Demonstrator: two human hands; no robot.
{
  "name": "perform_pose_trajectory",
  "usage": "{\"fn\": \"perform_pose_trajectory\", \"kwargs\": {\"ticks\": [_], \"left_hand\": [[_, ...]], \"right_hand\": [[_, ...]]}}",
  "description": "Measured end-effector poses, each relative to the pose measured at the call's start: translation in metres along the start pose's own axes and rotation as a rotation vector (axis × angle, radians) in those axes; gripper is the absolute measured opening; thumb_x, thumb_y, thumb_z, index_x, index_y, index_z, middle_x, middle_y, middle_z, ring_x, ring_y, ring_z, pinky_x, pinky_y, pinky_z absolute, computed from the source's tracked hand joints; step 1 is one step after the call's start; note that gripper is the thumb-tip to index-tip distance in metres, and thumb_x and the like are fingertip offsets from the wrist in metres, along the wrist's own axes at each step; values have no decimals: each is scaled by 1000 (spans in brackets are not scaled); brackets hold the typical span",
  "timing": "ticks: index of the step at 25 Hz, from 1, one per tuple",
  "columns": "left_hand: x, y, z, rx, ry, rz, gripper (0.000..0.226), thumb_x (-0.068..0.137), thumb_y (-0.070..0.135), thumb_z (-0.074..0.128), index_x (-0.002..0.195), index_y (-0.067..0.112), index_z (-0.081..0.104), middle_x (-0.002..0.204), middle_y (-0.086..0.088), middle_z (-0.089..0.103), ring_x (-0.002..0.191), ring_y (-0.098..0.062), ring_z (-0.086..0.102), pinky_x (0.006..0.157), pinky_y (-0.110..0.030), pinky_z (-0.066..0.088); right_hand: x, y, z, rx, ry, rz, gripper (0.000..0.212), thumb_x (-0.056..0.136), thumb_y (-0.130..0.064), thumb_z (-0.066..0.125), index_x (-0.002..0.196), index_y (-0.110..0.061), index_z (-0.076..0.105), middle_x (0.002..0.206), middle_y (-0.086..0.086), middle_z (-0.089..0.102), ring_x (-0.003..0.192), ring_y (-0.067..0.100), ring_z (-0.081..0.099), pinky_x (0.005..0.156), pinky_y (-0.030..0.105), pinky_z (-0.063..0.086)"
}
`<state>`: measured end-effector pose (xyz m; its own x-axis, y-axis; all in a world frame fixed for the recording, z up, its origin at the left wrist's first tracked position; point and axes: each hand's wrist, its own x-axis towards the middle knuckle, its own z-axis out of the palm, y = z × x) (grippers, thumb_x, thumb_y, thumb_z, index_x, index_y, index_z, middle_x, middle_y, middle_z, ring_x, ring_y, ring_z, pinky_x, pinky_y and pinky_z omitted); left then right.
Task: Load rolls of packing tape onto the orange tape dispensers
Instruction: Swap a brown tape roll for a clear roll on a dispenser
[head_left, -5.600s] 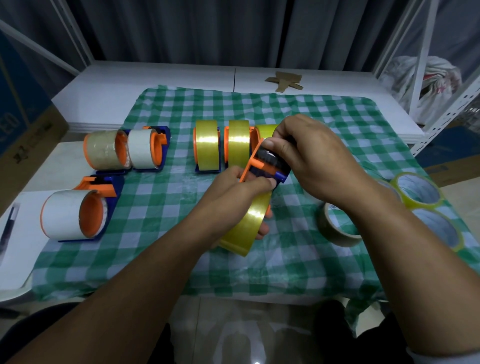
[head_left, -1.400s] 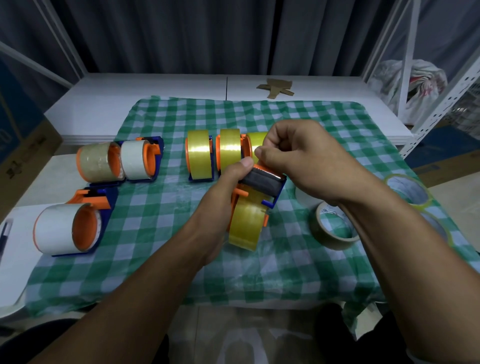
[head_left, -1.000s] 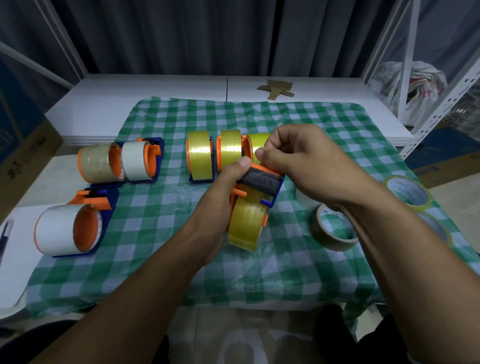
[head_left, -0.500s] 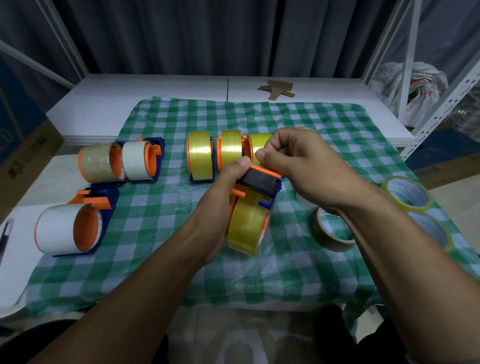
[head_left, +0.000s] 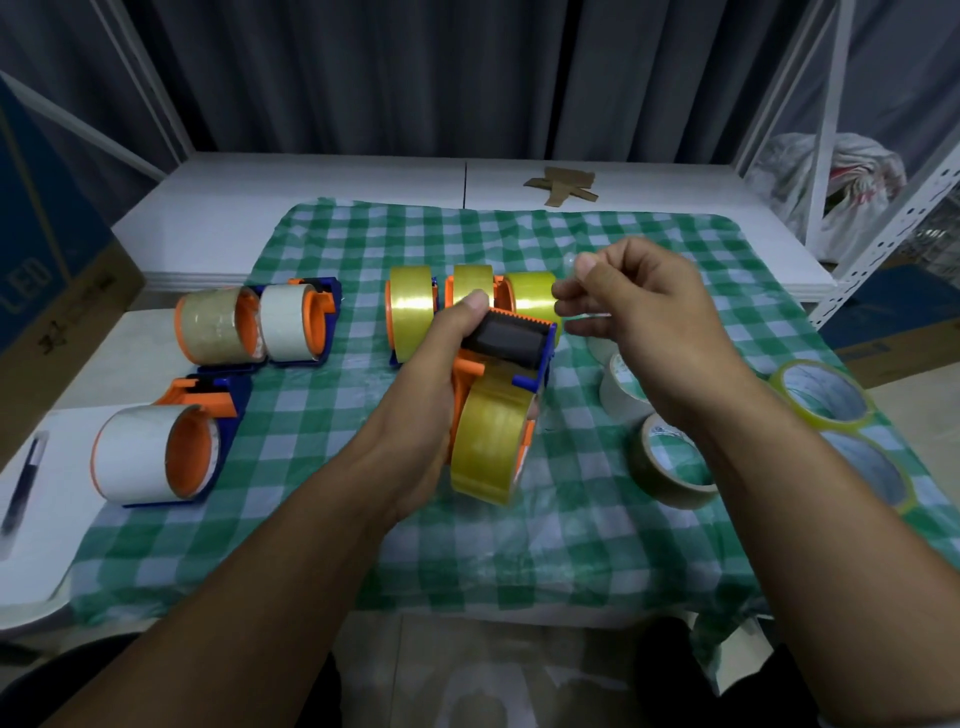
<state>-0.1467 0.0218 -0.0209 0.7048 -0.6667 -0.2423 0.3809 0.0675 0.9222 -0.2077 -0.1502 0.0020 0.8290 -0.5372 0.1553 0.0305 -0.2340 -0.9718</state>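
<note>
Dark curtain (head_left: 415, 73) behind white table (head_left: 311, 192) w/ green checked cloth (head_left: 519, 234)

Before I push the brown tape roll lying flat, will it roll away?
Probably not: the brown tape roll lies flat on the checked cloth, so it should slide. A hollow ring, it likely feels light and stiff.

One head-worn camera looks forward and down, close over the checked cloth (head_left: 322, 525).

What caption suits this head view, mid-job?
Left hand grips an orange-and-blue plastic tape dispenser loaded with a yellow packing-tape roll; right hand hovers beside it.
</note>
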Motion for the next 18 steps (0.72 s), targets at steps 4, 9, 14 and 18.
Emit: {"fn": "perform_pose_trajectory", "kwargs": {"ticks": [4, 9, 14, 18], "left_hand": [[-4, 9, 0, -18, -14, 13, 52, 97, 57, 44, 110, 16, 73, 118, -32, 67, 98, -42, 65, 97, -57, 52], [0, 12, -6, -106, 16, -87, 69, 96, 65, 43, 130, 10, 65, 121, -24, 70, 100, -32, 70, 88, -46, 55], [2, 12, -9, -163, 65, -254, 80, 92, 77, 34, 125, 14, 70, 116, -18, 74, 93, -30, 75, 79, -46, 57], [1, 10, -13, -179, 98, -341, 91, 85, 85, 35, 128, 12, 69, 119, -19, 73, 107, -36, 71, 94, -56, 54]], "right_hand": [[-8, 6, 8, 64, -68, 74, 23, 105, -19, 52, 82, -15, 55, 86, 2, 76, 81, 15, 73, 76, 31, 58], [-14, 15, 20, 113, -159, 166, 27, 105, -21, 51, 79, -17, 51, 88, 5, 74, 83, 19, 71, 79, 38, 59], [-23, 27, 31, 101, -214, 253, 27, 106, -24, 49, 80, -18, 49, 93, 8, 76, 84, 15, 72, 77, 39, 58], [-29, 32, 37, 129, -214, 329, 28, 107, -24, 48, 80, -18, 48, 102, 19, 73, 89, 24, 69, 86, 48, 56]]}}
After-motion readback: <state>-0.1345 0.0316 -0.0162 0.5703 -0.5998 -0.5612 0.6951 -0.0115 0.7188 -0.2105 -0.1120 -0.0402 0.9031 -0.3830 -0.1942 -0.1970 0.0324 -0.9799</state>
